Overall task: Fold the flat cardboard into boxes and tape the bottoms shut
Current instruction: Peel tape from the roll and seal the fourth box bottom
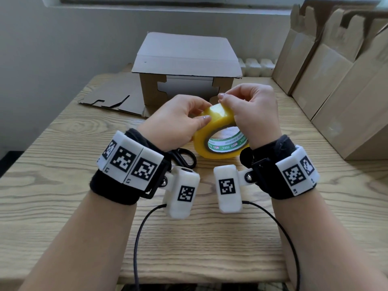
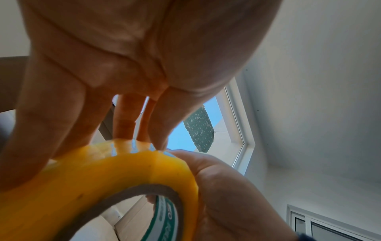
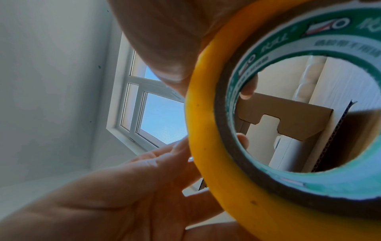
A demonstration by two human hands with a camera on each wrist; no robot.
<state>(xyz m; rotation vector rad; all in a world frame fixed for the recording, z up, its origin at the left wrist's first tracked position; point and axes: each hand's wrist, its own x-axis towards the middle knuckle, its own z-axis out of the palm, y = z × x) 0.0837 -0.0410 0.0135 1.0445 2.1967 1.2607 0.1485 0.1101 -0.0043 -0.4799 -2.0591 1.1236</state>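
A yellow tape roll (image 1: 218, 141) with a green-printed core is held on edge above the table between both hands. My left hand (image 1: 178, 118) grips its left side, with the thumb on the outer face. My right hand (image 1: 249, 110) curls over the right side and its fingertips pinch at the top of the roll. In the left wrist view my left hand's fingers (image 2: 123, 124) reach down onto the tape roll (image 2: 103, 179). The folded cardboard box (image 1: 186, 66) stands behind the hands. It also shows through the core of the tape roll (image 3: 206, 130).
Black scissors (image 1: 184, 158) lie on the wooden table (image 1: 63, 164) just under my left wrist. A flat cardboard sheet (image 1: 113, 95) lies at the back left. Several flat cardboard blanks (image 1: 336, 80) lean at the right. A wall and window are behind.
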